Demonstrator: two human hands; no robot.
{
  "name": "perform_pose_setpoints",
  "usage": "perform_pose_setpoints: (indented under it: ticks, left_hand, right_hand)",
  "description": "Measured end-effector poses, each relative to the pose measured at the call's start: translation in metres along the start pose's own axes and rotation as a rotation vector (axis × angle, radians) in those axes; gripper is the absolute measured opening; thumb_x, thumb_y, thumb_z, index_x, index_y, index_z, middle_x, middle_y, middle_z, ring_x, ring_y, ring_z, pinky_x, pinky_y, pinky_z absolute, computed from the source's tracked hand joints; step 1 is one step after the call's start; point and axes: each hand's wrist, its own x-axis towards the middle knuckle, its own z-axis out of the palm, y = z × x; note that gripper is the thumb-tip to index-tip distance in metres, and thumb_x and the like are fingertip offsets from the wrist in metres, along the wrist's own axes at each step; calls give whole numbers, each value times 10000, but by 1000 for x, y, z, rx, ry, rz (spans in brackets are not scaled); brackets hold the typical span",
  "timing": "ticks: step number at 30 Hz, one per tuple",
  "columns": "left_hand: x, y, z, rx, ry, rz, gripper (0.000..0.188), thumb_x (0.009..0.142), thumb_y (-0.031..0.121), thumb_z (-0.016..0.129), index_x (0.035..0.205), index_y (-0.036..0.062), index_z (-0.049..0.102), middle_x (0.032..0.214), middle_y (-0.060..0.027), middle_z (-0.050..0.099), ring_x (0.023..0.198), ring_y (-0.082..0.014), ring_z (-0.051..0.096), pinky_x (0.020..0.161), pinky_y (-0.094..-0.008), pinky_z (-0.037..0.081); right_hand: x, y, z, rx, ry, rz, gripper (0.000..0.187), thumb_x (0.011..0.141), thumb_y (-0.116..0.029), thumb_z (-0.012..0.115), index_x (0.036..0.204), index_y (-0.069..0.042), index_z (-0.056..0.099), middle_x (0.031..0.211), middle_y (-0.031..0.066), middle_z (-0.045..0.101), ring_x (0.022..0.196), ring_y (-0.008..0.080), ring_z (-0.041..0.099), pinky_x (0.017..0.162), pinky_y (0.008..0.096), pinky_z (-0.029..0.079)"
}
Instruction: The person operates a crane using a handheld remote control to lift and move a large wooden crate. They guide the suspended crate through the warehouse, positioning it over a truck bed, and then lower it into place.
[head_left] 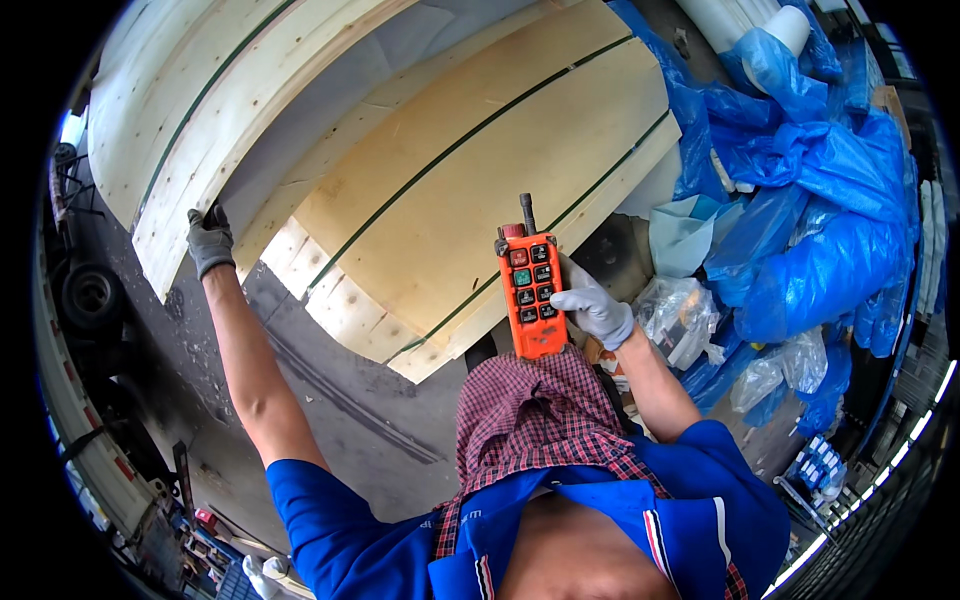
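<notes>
My left hand [210, 243], in a grey work glove, grips the near edge of a strapped plywood stack [185, 190] at the upper left. Its thumb lies on the outer side, and the other fingers are partly hidden behind the edge. In front of my body, my right hand [597, 303], gloved too, holds an orange crane remote control [535, 290] upright. The remote has two columns of dark buttons, a red knob on top and a short black antenna. Its thumb rests at the lower right buttons. A second plywood stack [470, 170], bound with green straps, lies beyond the remote.
Crumpled blue plastic sheeting [800, 210] and clear plastic wrap [680, 310] are heaped at the right. White rolls [740, 25] lie at the far right. A black wheel [93, 298] stands at the left. Grey concrete floor [330, 390] shows between the stacks and me.
</notes>
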Motion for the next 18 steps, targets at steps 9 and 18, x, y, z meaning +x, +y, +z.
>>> perform_pose_setpoints:
  ticks: [9,18]
  left_hand:
    - [7,16,-29,-7,18,-1,185,922,239,607,936,57,636,910,-119,686,776,-271,667,705,-402,601]
    - [4,15,-40,21,-30,24,186,930,243,595,930,62,638,908,-123,687,767,-270,668,690,-392,602]
  right_hand:
    - [12,-5,-4,-49,-25,-2,787,736,-118,606,1444,-22,275,1322,109,498,1213,212,513,1053,364,397]
    - [22,-14,-11,-27,-61,11,805,737,-106,633,1446,-20,262,1346,109,479,1241,213,493,1071,368,379]
